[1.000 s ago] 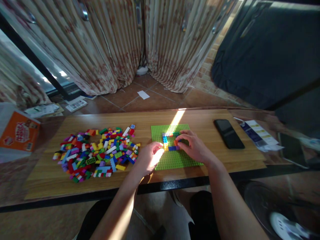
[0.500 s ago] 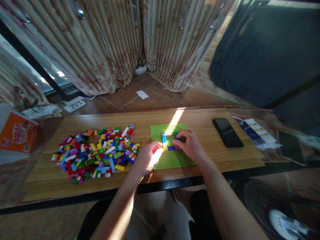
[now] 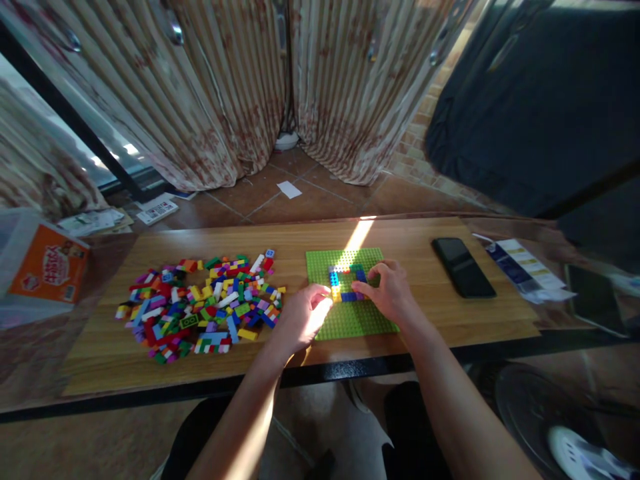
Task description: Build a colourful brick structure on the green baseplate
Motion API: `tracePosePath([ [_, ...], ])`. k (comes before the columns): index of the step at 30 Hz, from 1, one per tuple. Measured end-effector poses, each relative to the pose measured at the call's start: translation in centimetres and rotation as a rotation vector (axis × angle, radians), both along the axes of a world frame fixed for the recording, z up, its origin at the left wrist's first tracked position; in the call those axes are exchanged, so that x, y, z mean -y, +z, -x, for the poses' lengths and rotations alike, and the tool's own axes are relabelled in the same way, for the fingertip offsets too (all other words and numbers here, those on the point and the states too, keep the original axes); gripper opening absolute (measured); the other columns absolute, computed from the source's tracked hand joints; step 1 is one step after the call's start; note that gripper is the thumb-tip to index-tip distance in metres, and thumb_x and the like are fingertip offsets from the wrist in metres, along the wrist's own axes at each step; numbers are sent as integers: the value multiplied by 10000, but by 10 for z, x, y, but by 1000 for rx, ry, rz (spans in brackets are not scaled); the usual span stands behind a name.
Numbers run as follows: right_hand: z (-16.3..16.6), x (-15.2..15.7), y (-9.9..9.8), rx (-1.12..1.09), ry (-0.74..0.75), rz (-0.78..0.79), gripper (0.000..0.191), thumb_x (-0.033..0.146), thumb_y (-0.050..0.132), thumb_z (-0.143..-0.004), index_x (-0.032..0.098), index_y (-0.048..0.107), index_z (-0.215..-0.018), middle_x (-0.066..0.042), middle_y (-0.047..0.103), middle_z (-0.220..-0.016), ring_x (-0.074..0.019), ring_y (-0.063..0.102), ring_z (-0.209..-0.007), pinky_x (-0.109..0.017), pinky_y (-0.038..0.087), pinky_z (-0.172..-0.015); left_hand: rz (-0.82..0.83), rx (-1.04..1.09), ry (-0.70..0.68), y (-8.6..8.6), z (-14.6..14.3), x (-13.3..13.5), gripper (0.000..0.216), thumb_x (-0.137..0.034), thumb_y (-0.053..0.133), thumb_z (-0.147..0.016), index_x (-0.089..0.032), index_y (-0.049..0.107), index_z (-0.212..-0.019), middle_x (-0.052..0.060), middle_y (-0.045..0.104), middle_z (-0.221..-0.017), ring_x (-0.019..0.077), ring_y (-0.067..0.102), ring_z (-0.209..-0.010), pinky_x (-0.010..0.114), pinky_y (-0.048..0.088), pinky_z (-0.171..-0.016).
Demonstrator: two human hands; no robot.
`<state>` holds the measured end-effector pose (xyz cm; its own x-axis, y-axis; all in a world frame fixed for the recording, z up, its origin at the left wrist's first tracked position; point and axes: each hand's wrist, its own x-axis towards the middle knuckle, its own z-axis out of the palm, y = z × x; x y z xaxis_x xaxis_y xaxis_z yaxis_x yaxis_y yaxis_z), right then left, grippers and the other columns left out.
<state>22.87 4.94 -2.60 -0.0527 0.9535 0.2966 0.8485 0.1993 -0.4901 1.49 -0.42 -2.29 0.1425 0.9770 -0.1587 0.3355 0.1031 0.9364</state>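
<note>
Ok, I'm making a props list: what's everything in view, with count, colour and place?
loose bricks: many, mixed colours, table's left side
baseplate: one, green, right of the loose bricks
brick frame: one, multicoloured, on baseplate
phone: one, black, table's right side
table: one, brown with black edge, centre
curtains: several, beige and reddish, beyond table
bin: one, translucent, orange panel, far left
cover: one, dark blue, upper right
papers: several, whitish, around table
round object: one, dark, lower right
floor: one, brown tiles, below
left hand: one, bare, at the frame's yellow corner
right hand: one, bare, at the frame's right side
legs: two, dark, lower centre
</note>
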Motion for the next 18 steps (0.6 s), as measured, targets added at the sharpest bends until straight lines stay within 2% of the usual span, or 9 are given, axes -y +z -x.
tracePosePath([
  [4, 5, 5, 3, 89, -86, 28, 327, 493, 736, -717, 207, 580, -685, -111, 589, -971, -303, 545, -957, -483, 457, -805, 25, -63, -1, 13, -3, 1, 233, -283, 570, -819, -187, 660, -1011, 32, 697, -742, 162, 627, -646, 269, 475, -608],
  [7, 7, 8, 5, 112, -98, 48, 313, 506, 685, -762, 207, 603, -720, -111, 593, -1027, -303, 545, -980, -478, 449, -798, 23, -91, 4, 18, -3, 5, 227, -287, 561, -826, -191, 660, -1007, 31, 705, -771, 159, 626, -648, 271, 473, -614],
  [11, 5, 10, 7, 98, -81, 72, 309, 512, 695, -748, 211, 626, -739, -109, 602, -1063, -315, 544, -1020, -485, 434, -831, -24, -1, 25, 20, 5, 5, 241, -299, 567, -833, -174, 649, -1022, 50, 716, -819, 171, 648, -715, 270, 488, -633],
  [14, 3, 8, 11, 58, -81, 107, 310, 517, 696, -738, 211, 645, -732, -113, 613, -1092, -320, 545, -1055, -480, 420, -872, -92, 63, 98, 28, 17, 2, 221, -295, 572, -832, -163, 653, -989, 59, 716, -851, 175, 660, -781, 275, 509, -684],
  [18, -1, 0, 15, -83, -121, 150, 379, 522, 511, -860, 196, 643, -719, -119, 657, -986, -269, 596, -959, -400, 436, -826, -123, 137, 233, 40, 40, -5, 274, -352, 591, -816, -144, 644, -986, 66, 711, -852, 187, 671, -814, 269, 522, -658],
])
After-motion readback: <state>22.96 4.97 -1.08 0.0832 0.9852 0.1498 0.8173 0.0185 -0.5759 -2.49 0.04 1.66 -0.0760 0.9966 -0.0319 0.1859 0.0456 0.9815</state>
